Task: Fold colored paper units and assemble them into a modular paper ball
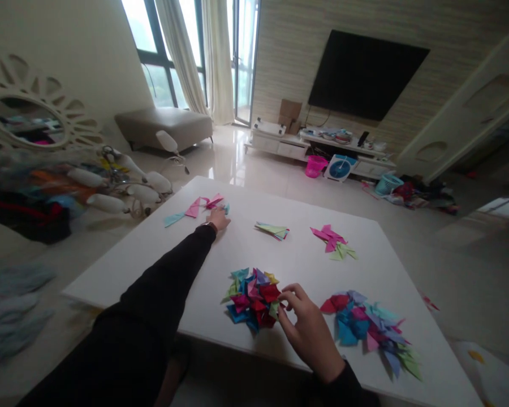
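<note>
My left hand [219,218] reaches to the far left of the white table [152,260], over folded pink and light blue paper pieces [193,208]; whether its fingers grip any is too small to tell. Near the front edge, my right hand [301,319] touches the right side of a round heap of colourful folded paper [254,297], its thumb and fingers curved apart at a green piece. A second heap of folded paper [371,328] lies to the right of this hand. Flat green folded strips [272,230] rest mid-table, and pink and green pieces [333,240] lie farther right.
A lamp with several white shades [142,194] stands beyond the table's left edge, near bagged items. Across the floor are a grey bench [165,124], a pink basket [316,165], a blue fan [340,168] and a low cabinet [275,146].
</note>
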`<control>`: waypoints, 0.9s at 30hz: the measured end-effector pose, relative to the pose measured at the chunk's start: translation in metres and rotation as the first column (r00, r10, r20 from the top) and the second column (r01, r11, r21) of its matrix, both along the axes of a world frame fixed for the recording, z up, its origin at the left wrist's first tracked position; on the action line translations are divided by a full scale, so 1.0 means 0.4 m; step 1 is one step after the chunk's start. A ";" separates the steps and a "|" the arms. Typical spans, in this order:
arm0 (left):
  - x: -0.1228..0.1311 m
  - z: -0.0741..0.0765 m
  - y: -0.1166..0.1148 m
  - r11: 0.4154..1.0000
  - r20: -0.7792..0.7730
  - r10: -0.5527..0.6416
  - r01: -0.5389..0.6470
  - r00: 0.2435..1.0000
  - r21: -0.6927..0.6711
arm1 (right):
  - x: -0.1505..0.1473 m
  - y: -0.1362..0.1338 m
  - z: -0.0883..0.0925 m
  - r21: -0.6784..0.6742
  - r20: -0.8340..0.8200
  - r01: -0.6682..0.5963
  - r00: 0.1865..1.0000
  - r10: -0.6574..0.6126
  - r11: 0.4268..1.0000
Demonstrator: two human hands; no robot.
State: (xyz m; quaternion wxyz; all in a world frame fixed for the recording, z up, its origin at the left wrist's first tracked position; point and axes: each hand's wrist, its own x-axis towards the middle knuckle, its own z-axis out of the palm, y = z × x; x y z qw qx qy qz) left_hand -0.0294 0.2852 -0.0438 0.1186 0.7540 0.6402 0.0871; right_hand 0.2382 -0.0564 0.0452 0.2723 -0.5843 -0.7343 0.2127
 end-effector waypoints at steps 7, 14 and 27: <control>0.050 0.085 -0.093 0.996 0.070 -0.058 0.053 0.996 0.067 | 0.001 0.021 0.021 0.005 -0.069 0.008 0.998 -0.008 1.000; 0.189 0.315 -0.528 0.695 0.088 -0.708 0.670 0.701 0.260 | 0.067 0.034 0.032 0.024 -0.365 0.327 0.883 -0.296 0.945; 0.250 0.237 -0.758 0.526 0.137 -0.847 0.768 0.514 0.366 | 0.183 0.009 -0.018 -0.216 -0.373 0.237 0.876 -0.304 0.947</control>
